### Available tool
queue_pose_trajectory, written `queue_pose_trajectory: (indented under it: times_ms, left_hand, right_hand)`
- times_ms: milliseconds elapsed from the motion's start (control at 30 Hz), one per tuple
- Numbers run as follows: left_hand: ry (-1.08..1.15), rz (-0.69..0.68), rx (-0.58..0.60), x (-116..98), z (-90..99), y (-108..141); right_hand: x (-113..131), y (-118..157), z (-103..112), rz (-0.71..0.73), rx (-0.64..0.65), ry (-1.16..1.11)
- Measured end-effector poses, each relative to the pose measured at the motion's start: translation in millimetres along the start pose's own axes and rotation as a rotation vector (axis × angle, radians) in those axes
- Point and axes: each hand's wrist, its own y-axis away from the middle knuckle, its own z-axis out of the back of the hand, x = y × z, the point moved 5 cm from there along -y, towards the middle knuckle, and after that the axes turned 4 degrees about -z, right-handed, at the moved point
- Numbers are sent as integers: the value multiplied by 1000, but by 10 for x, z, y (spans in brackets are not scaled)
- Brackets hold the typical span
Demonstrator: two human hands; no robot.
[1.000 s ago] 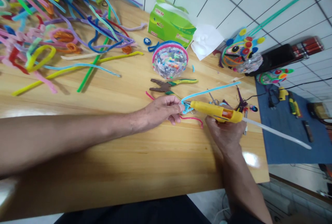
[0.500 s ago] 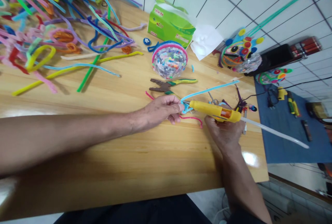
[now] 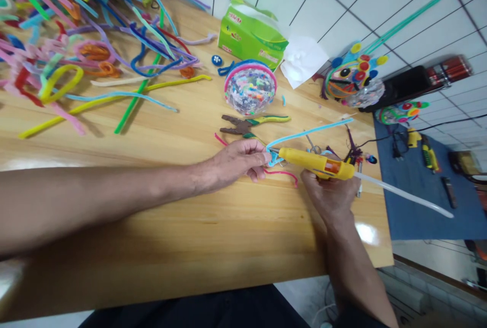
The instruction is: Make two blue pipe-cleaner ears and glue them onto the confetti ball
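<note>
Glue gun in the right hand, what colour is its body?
Yellow; the glue gun shows best in the head view.

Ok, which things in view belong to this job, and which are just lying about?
In use:
yellow glue gun, held in the right hand
glue stick, in its back
light-blue pipe cleaner, pinched in the left hand

Apparently lying about:
pliers
green tissue pack
white tissue
pile of pipe cleaners

Craft workshop: glue gun (image 3: 302, 159), pliers (image 3: 248, 123)
</note>
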Motion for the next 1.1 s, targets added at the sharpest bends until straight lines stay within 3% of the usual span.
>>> queue_pose_trajectory:
  times_ms: [467,1100]
  left_hand:
    - [-3,6,-2,0,-1,3]
    - [0,9,-8,-9,-8,11]
  right_hand:
    - [-71,20,24,-12,-54,12]
    - [138,-81,86,84,-45,-50]
